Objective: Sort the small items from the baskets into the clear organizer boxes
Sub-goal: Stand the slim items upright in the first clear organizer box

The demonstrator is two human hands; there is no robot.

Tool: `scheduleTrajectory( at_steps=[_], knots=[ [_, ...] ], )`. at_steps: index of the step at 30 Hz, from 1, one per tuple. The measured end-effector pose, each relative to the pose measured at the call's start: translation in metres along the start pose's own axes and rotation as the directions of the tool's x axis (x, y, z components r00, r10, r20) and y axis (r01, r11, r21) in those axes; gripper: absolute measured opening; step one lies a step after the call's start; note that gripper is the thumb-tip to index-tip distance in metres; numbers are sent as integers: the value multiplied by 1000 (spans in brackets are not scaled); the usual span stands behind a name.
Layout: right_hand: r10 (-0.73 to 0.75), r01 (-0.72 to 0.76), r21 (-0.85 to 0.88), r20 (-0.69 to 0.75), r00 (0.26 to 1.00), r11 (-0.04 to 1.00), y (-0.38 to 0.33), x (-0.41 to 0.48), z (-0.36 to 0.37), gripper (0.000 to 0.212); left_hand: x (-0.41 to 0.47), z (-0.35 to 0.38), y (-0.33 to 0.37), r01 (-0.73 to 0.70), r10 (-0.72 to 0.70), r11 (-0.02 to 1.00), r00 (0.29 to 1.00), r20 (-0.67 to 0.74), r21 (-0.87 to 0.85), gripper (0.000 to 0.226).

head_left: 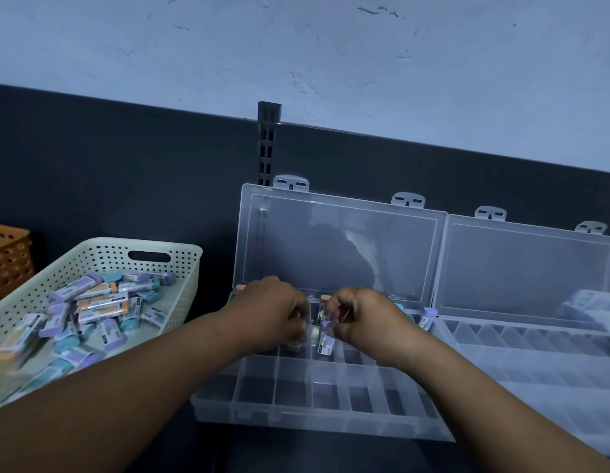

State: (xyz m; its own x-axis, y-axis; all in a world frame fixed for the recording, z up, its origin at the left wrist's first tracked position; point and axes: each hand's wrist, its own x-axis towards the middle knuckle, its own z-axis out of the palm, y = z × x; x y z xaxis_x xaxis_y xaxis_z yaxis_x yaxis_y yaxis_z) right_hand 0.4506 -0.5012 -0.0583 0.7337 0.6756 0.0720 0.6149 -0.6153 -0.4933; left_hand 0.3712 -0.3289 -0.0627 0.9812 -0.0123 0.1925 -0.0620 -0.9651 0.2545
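Pinches a small purple-capped white packet [325, 344] in the right grip [356, 319], fingers curled round its upper end, long axis pointing down into a middle compartment of the clear plastic organizer box [296, 413] toward the back edge of the dark table [228, 455]. Seems to curl the left grip [272, 312] round a small tan-ended item [294, 346] just beside it, one compartment nearer the table's left edge. Leaves the cream perforated basket [92, 249] of loose packets at that edge, nearer the left grip.
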Motion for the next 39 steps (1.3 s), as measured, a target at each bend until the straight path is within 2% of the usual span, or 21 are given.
scheduleTrajectory(
  at_steps=[2,5,7,10,16,20,24,27,32,39],
  knots=[
    [-39,39,-15,-33,999,999,-10,0,-6,13,-5,-7,-3,-22,21,1000,999,-38,-17,21],
    [-134,129,-57,-87,987,990,-34,2,-12,11,-15,-25,-14,-27,22,999,983,-181,-23,26],
    [-218,206,-122,-97,971,971,-52,5,-11,17,-23,-39,-27,2,-7,1000,963,-269,-21,28],
    [-316,294,-214,-75,946,931,-81,12,0,32,-41,-57,-56,84,-76,996,942,-328,9,36],
    [-414,425,-318,105,904,848,-137,39,30,59,-86,-78,-119,340,-314,939,908,-276,52,50],
    [-443,489,-355,207,872,797,-173,58,58,70,-112,-79,-150,458,-448,888,882,-142,45,47],
    [-402,495,-383,300,865,780,-199,77,85,65,-122,-69,-167,456,-455,888,890,-34,61,20],
    [-339,484,-448,367,866,752,-211,91,98,53,-120,-65,-171,441,-446,888,895,8,127,23],
    [-254,487,-524,455,853,699,-219,109,112,36,-116,-62,-180,424,-443,884,895,59,198,13],
    [-195,512,-572,524,829,641,-221,118,123,61,-113,-62,-182,426,-449,874,892,54,232,14]
  ],
)
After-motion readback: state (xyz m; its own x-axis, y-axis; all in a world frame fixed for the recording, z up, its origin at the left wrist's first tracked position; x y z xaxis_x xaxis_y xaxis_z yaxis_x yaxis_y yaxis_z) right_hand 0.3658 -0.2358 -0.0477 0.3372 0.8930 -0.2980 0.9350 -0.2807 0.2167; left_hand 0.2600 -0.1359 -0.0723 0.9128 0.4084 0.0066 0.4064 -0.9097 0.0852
